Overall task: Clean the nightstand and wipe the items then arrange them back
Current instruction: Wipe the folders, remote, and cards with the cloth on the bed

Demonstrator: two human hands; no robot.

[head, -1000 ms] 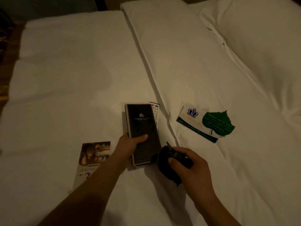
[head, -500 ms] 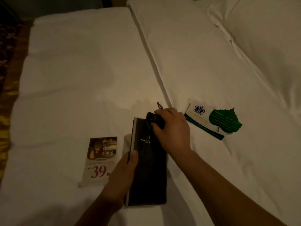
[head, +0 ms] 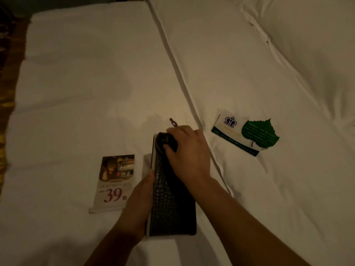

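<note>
Left hand (head: 143, 191) grips black folder (head: 172, 204); right hand (head: 187, 148) presses dark cloth (head: 165, 141); cards flank.

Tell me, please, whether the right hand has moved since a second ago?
Yes. The right hand with its dark cloth went from the near end of the black folder to its far end, toward the leaf card.
</note>
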